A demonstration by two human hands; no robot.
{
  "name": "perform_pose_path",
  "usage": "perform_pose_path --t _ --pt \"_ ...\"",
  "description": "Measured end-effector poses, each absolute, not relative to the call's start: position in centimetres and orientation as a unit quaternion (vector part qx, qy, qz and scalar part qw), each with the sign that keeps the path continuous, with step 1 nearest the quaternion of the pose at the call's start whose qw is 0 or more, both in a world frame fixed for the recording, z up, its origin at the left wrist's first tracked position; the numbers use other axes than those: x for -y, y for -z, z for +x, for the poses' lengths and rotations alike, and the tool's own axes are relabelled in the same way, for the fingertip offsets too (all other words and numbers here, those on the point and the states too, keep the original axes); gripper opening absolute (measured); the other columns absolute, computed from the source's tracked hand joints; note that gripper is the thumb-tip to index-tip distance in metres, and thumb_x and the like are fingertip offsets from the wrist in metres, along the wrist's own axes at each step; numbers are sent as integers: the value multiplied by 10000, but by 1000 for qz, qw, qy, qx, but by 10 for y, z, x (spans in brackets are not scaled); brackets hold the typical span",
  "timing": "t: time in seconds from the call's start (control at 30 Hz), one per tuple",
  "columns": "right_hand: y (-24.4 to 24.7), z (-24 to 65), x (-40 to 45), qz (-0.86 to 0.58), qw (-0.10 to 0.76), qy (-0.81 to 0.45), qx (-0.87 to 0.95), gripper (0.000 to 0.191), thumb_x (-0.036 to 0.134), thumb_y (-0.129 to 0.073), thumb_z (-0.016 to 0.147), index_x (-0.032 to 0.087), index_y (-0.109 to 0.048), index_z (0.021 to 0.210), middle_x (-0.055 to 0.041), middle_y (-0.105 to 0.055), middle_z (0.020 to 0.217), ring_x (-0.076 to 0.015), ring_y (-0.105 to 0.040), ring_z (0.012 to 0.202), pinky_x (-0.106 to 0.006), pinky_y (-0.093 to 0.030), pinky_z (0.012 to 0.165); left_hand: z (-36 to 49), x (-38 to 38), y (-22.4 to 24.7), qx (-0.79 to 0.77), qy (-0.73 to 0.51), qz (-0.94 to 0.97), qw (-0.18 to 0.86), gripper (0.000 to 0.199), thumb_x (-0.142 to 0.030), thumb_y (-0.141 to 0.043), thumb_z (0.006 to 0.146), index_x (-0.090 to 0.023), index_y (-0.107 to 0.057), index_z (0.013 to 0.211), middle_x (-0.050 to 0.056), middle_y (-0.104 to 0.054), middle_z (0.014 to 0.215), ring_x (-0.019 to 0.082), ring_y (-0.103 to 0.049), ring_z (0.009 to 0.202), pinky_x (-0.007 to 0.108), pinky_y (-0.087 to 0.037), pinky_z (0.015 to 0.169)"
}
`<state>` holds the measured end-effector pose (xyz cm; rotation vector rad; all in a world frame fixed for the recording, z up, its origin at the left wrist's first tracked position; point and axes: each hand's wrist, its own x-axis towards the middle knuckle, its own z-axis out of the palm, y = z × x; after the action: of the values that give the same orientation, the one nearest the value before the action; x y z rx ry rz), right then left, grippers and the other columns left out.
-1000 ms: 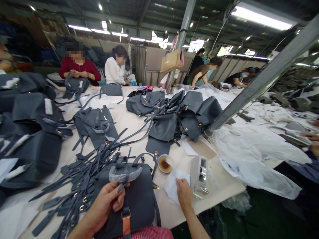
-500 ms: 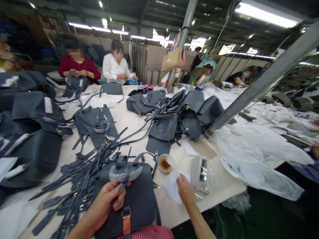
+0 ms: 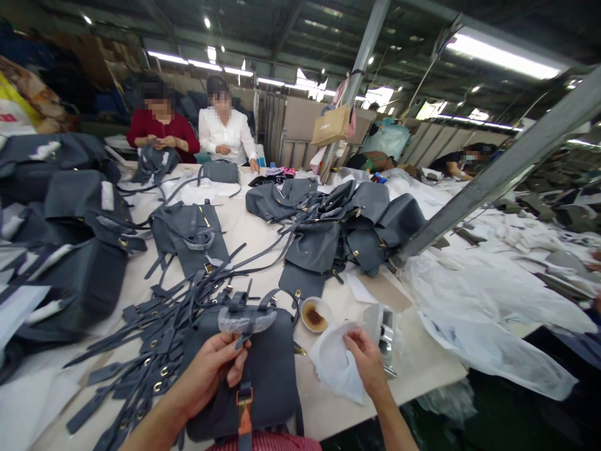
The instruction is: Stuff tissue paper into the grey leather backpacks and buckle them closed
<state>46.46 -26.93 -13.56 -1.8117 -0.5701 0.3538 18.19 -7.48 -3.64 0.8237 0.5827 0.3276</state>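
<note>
A dark blue-grey bag (image 3: 270, 388) with a gold buckle and a plastic-wrapped handle (image 3: 248, 322) lies in front of me, partly on my lap. My left hand (image 3: 225, 362) pinches the end of a strap (image 3: 242, 341) just below that handle. To the right, my right hand (image 3: 364, 351) grips a thin white cloth or sheet (image 3: 335, 357) by its upper edge, thumb against fingers. Just beyond the cloth stands a small white bowl (image 3: 315, 314) with brown matter inside. An orange piece (image 3: 245, 416) sits at the bag's buckle.
Loose straps (image 3: 154, 351) are heaped left of the bag. More bags (image 3: 75, 250) pile up at far left, and others (image 3: 347, 219) lie mid-table. A metal-and-white object (image 3: 382, 332) is beside my right hand. A slanted grey post (image 3: 498, 169) crosses at right. Two people sit opposite.
My right hand has lifted the white cloth's edge, so it now stands up and curls. My left hand keeps the strap end. The whole view has shifted slightly.
</note>
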Motion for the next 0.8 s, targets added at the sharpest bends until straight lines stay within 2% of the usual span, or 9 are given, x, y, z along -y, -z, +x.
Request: perform_pose_path --t 0.13,0.23,0.3,0.37,0.47,0.6,0.67,0.73,0.8 --pt "91 441 261 -735 585 -184 289 239 434 -688 716 203 -635 749 -96 -690 1049 -260 -611 1001 -334 -488 829 184 72 34 -263 -152 413 858 320 -402 -751 714 -133 -581 758 -12 -569 579 71 -450 439 213 -299 471" --pt "59 423 256 -750 536 -149 357 145 337 -686 717 210 -646 774 -80 -680 1042 -248 -605 963 -317 -495 797 187 70 34 -240 -159 450 845 310 -400 -713 741 -123 -582 786 24 -611 667 55 -405 456 210 -254 468" --pt "43 410 252 -758 481 -95 430 59 274 -627 757 218 -625 740 -80 -674 1004 -239 -609 929 -320 -497 788 189 70 32 -233 -163 470 836 324 -377 -724 712 -114 -600 854 6 -586 661 46 -335 457 211 -208 461" --pt "34 397 246 -750 422 -51 507 99 237 -545 813 229 -611 740 -95 -665 1039 -240 -615 963 -340 -496 832 190 71 28 -236 -160 491 823 343 -353 -720 693 -110 -612 911 -14 -553 661 48 -299 475 215 -189 464" --pt "30 374 233 -729 341 -3 594 176 201 -466 857 246 -632 821 -105 -653 1154 -245 -609 1070 -362 -493 894 194 77 18 -243 -166 542 787 314 -325 -698 691 -123 -627 920 2 -564 754 75 -386 574 209 -257 510" --pt "29 347 217 -706 278 27 651 250 174 -445 844 260 -679 866 -98 -697 1086 -263 -653 978 -405 -523 841 201 86 12 -262 -173 599 737 248 -246 -725 610 -136 -628 810 -25 -541 720 111 -445 666 220 -337 597" --pt "26 341 215 -704 296 9 646 239 202 -481 842 273 -694 924 -94 -691 1120 -280 -645 1006 -440 -510 872 202 88 15 -283 -174 583 742 197 -243 -710 594 -133 -623 732 -34 -522 652 111 -434 619 229 -331 577" --pt "21 341 217 -719 372 -14 587 249 283 -571 822 275 -666 1052 -104 -640 1235 -307 -599 1110 -468 -491 912 201 88 19 -294 -181 530 774 191 -269 -692 595 -123 -634 704 -23 -541 622 112 -447 584 237 -333 567" --pt "17 344 222 -743 472 -78 468 431 406 -660 769 263 -591 1170 -131 -601 1293 -330 -586 1129 -470 -512 867 198 87 23 -296 -184 472 809 231 -289 -702 577 -112 -660 718 -4 -579 630 115 -473 570 242 -344 570"
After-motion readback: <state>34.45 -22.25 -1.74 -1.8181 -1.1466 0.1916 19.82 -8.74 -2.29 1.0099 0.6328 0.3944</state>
